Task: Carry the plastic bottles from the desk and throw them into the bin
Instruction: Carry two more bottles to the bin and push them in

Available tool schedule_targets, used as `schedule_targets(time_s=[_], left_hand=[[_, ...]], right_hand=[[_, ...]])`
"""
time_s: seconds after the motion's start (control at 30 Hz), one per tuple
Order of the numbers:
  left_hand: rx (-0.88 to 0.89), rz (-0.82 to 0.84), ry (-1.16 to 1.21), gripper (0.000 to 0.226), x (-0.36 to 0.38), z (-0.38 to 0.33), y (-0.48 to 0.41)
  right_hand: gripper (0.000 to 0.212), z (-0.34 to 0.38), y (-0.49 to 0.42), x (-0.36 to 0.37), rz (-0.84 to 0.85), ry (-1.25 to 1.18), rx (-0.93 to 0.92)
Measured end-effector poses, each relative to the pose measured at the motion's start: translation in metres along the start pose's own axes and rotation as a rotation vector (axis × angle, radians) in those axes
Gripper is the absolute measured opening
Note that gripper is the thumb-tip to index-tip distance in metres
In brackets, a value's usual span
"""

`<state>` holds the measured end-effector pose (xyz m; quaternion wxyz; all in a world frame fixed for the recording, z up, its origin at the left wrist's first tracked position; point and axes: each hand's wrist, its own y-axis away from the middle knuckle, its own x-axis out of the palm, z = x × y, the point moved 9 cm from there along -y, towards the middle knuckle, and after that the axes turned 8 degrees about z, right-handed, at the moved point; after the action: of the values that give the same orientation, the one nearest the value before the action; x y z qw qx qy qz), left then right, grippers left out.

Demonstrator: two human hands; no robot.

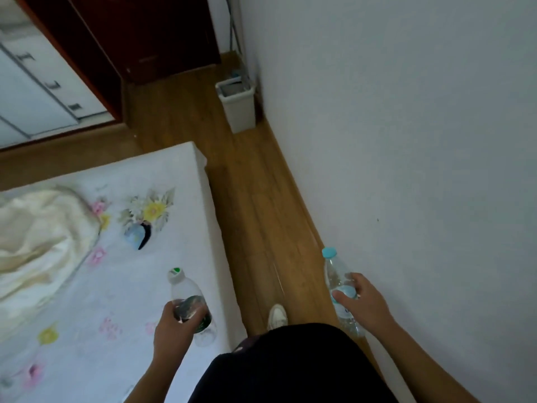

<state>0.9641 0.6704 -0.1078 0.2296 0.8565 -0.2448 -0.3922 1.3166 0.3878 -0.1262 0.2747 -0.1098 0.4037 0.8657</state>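
Head view looks down a narrow strip of wooden floor [255,216] between a bed [122,286] on the left and a white wall [406,141] on the right. Two plastic bottles are being carried, one in each of the hands. The left hand [174,324] is clenched around the body of a clear bottle with a green-and-white cap [186,301], held over the edge of the bed with its cap pointing forward. The right hand [363,301] is wrapped around the labelled middle of a clear bottle with a pale blue cap [337,280], held close to the wall with its cap likewise forward. Each bottle is gripped mid-body, probably so that it can be carried steadily and then released by a simple opening of the fingers.

A pale bin [236,104] stands well ahead, on the floor against the wall, beside a dark wooden door [151,39]. Its top seems to be open, though blur makes that uncertain. One white shoe [277,317] is seen on the floor between the hands, pointing towards the bin, which suggests a walk along the gap. The carrying step is judged to be under way; the throwing has not yet been done. No worktop is in view.
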Motion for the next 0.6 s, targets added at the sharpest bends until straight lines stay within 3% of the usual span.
schedule_targets(time_s=[0.07,0.23,0.43,0.53,0.6], left_hand=[[0.011,-0.011,0.024,0.054,-0.011,-0.027,-0.030],[0.043,-0.036,0.077,0.074,-0.039,-0.096,-0.097],[0.046,-0.043,0.078,0.070,-0.050,-0.161,-0.176],[0.005,-0.060,0.066,0.057,-0.053,-0.182,-0.218],[-0.034,-0.080,0.069,0.061,-0.058,-0.192,-0.242]], right_hand=[[0.051,0.019,-0.028,-0.007,-0.015,0.019,0.012],[0.048,0.064,-0.095,-0.036,-0.044,0.021,0.034],[0.042,0.129,-0.187,-0.062,-0.015,0.047,0.019],[0.045,0.177,-0.247,-0.070,0.011,0.075,-0.014],[0.049,0.213,-0.288,-0.074,0.042,0.083,-0.043]])
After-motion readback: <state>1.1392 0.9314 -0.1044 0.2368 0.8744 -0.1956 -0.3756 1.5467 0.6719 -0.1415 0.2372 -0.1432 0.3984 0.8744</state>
